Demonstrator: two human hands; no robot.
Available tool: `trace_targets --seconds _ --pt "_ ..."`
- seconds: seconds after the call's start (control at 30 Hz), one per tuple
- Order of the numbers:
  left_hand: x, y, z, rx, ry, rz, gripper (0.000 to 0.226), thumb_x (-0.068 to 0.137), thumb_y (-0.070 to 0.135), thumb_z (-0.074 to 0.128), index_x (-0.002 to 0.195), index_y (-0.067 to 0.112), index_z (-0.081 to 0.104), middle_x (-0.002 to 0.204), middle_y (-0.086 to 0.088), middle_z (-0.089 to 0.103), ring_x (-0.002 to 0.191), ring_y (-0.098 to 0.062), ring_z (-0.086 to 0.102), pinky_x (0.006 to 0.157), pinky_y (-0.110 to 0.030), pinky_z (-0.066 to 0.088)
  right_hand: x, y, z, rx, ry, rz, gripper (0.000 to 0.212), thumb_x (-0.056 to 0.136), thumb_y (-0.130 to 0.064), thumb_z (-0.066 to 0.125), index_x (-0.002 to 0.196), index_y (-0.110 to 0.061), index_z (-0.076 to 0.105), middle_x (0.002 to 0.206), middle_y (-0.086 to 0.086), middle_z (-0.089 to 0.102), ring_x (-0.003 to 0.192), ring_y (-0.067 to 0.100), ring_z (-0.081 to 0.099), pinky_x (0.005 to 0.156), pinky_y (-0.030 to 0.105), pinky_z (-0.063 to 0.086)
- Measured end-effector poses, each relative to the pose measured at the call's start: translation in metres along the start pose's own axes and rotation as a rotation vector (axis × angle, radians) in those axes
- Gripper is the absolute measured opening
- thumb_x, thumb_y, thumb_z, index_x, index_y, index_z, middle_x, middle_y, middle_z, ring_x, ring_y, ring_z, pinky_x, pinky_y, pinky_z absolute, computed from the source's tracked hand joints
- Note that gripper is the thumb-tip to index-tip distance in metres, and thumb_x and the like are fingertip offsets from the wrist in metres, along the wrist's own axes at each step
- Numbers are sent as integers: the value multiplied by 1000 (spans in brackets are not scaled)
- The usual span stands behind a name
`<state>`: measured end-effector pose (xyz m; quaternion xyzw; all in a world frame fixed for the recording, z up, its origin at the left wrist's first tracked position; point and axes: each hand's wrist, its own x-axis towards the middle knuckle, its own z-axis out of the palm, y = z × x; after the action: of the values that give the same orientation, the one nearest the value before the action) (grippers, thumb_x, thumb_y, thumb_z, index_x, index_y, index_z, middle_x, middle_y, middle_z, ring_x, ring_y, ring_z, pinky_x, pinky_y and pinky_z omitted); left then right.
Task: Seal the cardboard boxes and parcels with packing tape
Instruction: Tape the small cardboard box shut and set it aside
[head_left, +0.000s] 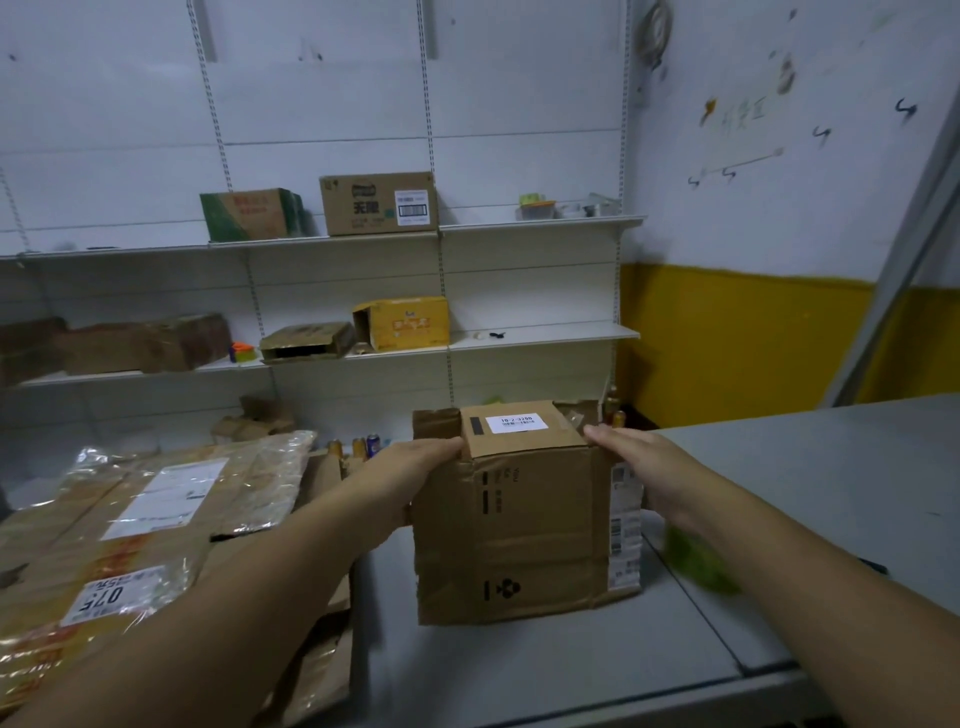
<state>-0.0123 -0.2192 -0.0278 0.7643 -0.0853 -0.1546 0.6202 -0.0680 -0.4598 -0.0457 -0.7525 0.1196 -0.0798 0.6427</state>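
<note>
Left hand (415, 467) is laid flat against the upper left side of the cardboard box (519, 530), fingers straight and pointed toward the far wall. Right hand (641, 462) is laid likewise against the upper right side. The hands are apart, with the box pressed between them; no fingers are seen curled round anything.

The box is stood upright on the grey table (545, 675), at centre. One top flap is folded down and carries a white label (517, 423). Another flap (436, 423) is seen sticking up at the far left corner. A second printed label (623, 519) is stuck on the right face.

A blurred green object (696, 564) is noted just right of the box, beside the right forearm; it cannot be identified. At near left a large flat parcel (130, 519) wrapped in shiny tape is laid. Drink cans (371, 444) are stood beyond it. Cartons (376, 202) are stored on the far wall shelves (540, 223).
</note>
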Motion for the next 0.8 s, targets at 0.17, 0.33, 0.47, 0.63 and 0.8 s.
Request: trace_targets --seconds 0.17,0.33,0.47,0.63,0.8 --pt "2 -21 -3 313 232 370 43 85 50 53 125 33 45 144 -3 38 129 -24 41 95 -41 47 2 2 -2 14 -3 -36 12 93 -35 58 85 -27 61 99 3 67 92 21 62 77 38 49" --pt "1 -36 -14 140 -135 259 79 56 58 77 126 39 43 146 -1 34 121 -18 46 91 -28 44 2 8 2 158 -70 -13 15 94 -28 55 92 -16 64 86 7 73 94 29 67 96 47 48" --pt "1 -33 -14 188 -153 283 58 66 61 70 117 49 45 151 7 23 128 -17 38 90 -21 40 5 10 1 124 -58 10 27 94 -31 54 104 -9 65 95 19 71 95 33 67 95 48 47" --pt "-14 -20 -12 42 -180 122 50 79 75 19 105 56 56 156 1 22 144 -27 18 115 -49 19 8 4 -5 36 -62 35 30 92 -29 56 106 -4 64 85 14 70 83 27 67 76 37 49" --pt "5 -42 -19 -9 193 158 19 90 19 59 108 24 56 128 -7 52 116 -23 49 100 -40 41 10 -14 -10 -292 15 -57 11 92 -24 60 94 -18 70 92 3 66 88 18 60 75 34 47"
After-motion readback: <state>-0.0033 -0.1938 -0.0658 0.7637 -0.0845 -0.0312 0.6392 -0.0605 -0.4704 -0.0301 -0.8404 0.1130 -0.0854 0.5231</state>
